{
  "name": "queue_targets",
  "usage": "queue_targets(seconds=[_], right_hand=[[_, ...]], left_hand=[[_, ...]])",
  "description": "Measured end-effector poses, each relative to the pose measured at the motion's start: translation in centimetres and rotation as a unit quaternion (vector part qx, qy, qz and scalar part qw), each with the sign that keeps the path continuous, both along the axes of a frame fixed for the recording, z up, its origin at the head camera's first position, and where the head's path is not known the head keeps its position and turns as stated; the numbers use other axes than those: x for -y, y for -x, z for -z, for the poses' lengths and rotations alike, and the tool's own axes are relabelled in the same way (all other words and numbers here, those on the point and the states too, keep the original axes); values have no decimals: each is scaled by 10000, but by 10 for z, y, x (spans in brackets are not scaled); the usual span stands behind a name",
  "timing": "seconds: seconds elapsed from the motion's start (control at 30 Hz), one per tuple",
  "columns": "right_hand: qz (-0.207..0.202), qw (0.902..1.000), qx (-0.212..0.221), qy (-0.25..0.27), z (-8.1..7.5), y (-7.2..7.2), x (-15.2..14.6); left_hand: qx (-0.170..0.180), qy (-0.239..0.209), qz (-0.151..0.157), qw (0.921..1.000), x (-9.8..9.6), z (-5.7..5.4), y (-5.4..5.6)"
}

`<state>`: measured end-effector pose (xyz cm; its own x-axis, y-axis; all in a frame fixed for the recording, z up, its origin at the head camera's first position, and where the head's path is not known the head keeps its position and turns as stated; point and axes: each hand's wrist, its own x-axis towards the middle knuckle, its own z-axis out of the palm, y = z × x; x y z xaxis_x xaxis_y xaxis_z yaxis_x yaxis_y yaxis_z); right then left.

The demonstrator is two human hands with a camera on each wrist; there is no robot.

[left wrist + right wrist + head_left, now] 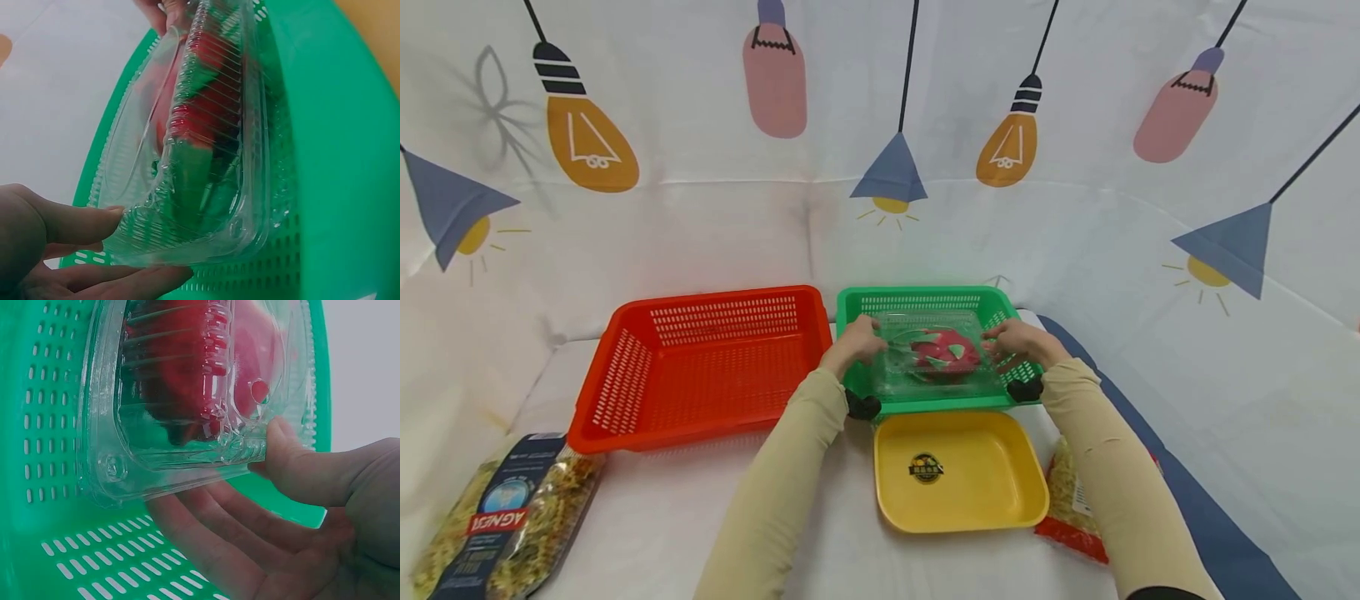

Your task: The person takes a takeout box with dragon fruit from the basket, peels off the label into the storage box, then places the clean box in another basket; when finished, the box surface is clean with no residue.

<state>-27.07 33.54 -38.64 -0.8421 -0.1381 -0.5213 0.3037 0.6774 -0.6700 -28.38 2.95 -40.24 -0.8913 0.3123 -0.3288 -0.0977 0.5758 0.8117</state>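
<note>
A clear plastic clamshell box (895, 379) sits within the green basket (917, 292), with a pink dragon fruit (951, 352) showing through its lid. My left hand (857, 340) grips the box at its left end, thumb (94, 224) on the lid's edge and fingers (144, 281) beneath. At the other end my right hand (1026, 340) holds it likewise, thumb (294, 456) against the lid and fingers (212, 534) under the rim. The underside of the box is mostly hidden.
To the left of the green basket stands a red basket (700, 375). In front of it is a yellow tray (962, 492). A pasta bag (497, 525) lies at the left front; another food bag (1067, 500) lies partly behind my right sleeve. A patterned white cloth (715, 233) hangs at the back.
</note>
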Motion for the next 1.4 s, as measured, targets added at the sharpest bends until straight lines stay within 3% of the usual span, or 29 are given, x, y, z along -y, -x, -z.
queue_targets(seconds=[0.23, 0.63, 0.9, 1.1, 1.27, 1.4], right_hand=[[92, 9999, -119, -52, 1, 3, 2], [73, 9999, -150, -27, 1, 0, 3], [15, 9998, -153, -124, 0, -4, 1], [-79, 9998, -149, -76, -2, -6, 3], [-86, 9999, -116, 37, -1, -8, 2], [-22, 9999, -114, 66, -2, -12, 3]], left_hand=[[-131, 125, -10, 9998, -1, -3, -2], [-197, 271, -61, 9994, -6, 3, -1], [-310, 880, 29, 9956, -17, 5, -4], [-623, 949, -138, 9934, -18, 7, -9], [-1128, 1191, -215, 9862, -19, 5, -17], [-1341, 1379, -238, 9810, -21, 3, -25]])
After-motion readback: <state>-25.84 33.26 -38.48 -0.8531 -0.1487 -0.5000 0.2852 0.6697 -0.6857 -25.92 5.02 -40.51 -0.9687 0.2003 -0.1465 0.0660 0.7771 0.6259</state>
